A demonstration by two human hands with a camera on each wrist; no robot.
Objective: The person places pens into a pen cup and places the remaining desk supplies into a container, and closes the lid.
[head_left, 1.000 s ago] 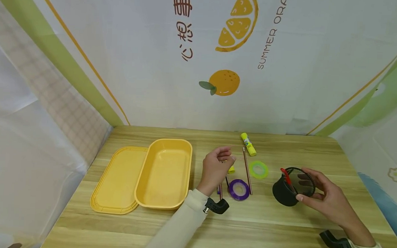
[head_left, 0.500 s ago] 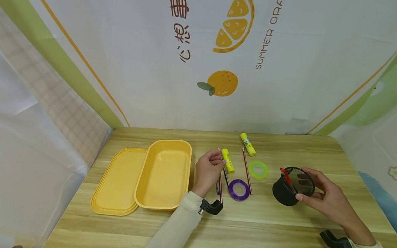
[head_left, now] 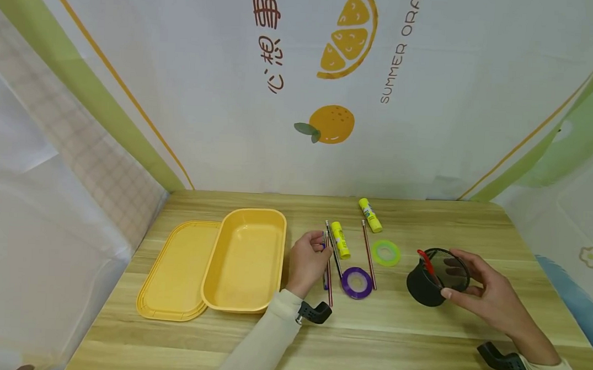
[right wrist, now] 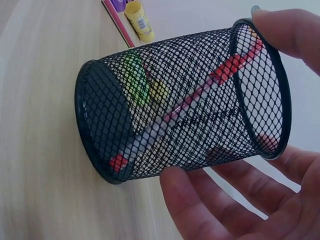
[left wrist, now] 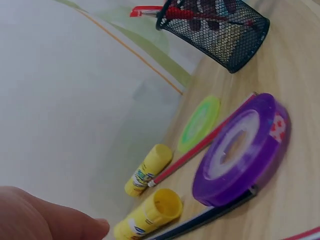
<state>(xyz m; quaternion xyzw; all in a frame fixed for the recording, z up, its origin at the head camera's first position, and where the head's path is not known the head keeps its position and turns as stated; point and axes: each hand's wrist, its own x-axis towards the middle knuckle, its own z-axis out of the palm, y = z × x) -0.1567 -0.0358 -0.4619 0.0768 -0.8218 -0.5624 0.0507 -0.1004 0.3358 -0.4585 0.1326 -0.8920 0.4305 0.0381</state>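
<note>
My right hand (head_left: 490, 295) holds a black mesh pen holder (head_left: 423, 284) between thumb and fingers, its mouth tilted toward the palm. Inside leans a red-capped pen (right wrist: 190, 100), seen through the mesh. My left hand (head_left: 308, 265) is low over the left end of the stationery, fingertips at a striped pencil (head_left: 329, 286) and a blue pen (head_left: 325, 280); I cannot tell whether they pinch either. Just right of these fingers lie a dark pencil (head_left: 337, 258) and a yellow glue stick (head_left: 340, 240). In the left wrist view only the thumb (left wrist: 55, 220) shows.
A roll of purple tape (head_left: 357, 283), a red-striped pencil (head_left: 369, 257), a green tape roll (head_left: 386, 253) and a second glue stick (head_left: 371, 215) lie mid-table. Left of them stands a yellow box (head_left: 246, 260), beside its flat yellow lid (head_left: 175, 273). A printed curtain hangs behind the table.
My left hand has moved left and slightly down, off the glue stick, which now shows fully, to the striped pencil and blue pen. The right hand and pen holder have stayed nearly still.
</note>
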